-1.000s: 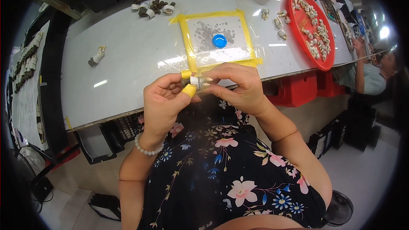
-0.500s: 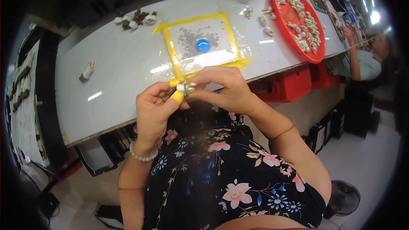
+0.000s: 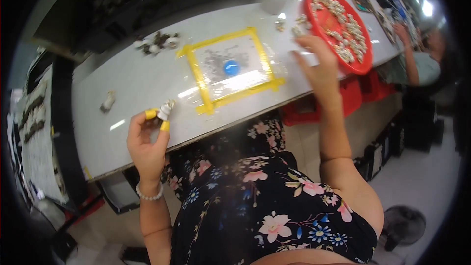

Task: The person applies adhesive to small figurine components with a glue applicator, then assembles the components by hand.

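Note:
My left hand (image 3: 147, 140), with yellow wraps on its thumb and a fingertip, pinches a small white figurine-like piece (image 3: 165, 111) with a beige top, near the table's front edge. Its exact kind is too small to make out. My right hand (image 3: 319, 61), slightly blurred, reaches out beside the red basin (image 3: 314, 18); thumb and fingers are apart with nothing seen between them. Inside that basin are several small white-and-beige pieces (image 3: 354, 37). A few similar pieces (image 3: 280, 25) lie on the table just left of it.
A yellow-taped square (image 3: 210, 102) on the white table (image 3: 117, 147) bears grey dots and a blue disc (image 3: 231, 67). Dark-and-white pieces (image 3: 156, 44) lie at the back, another piece (image 3: 108, 102) at left. Red stools (image 3: 351, 100) and a co-worker's arm (image 3: 409, 64) are at right.
My hands have parted. The left has moved left with the small piece in its pinch; the right has let go of it and moved up and right to the red basin.

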`<state>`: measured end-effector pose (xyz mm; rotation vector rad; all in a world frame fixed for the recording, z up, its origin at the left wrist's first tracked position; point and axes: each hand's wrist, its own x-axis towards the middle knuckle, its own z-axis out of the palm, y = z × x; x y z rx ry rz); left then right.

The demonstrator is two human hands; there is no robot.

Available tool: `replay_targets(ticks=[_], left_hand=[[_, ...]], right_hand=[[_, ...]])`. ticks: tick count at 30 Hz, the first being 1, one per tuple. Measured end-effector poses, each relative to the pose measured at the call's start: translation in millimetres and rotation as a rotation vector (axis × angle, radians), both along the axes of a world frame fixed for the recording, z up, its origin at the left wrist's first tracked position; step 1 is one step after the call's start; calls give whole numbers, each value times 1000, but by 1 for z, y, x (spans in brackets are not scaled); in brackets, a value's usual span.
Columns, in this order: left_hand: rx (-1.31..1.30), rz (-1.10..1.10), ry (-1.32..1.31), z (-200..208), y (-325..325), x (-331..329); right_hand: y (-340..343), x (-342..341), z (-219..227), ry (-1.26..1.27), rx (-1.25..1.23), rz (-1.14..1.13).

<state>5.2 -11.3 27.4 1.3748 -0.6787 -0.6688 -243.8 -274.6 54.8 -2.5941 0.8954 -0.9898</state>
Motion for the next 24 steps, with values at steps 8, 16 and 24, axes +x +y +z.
replay_targets(ticks=[8, 16, 24], left_hand=[[295, 128, -1135, -1, 19, 40], [437, 396, -1304, 5, 20, 62], [553, 320, -1030, 3, 3, 78]], right_hand=[[-32, -33, -25, 166, 36, -185], [-29, -22, -29, 127, 77, -228], [-18, -13, -31, 80, 64, -190]])
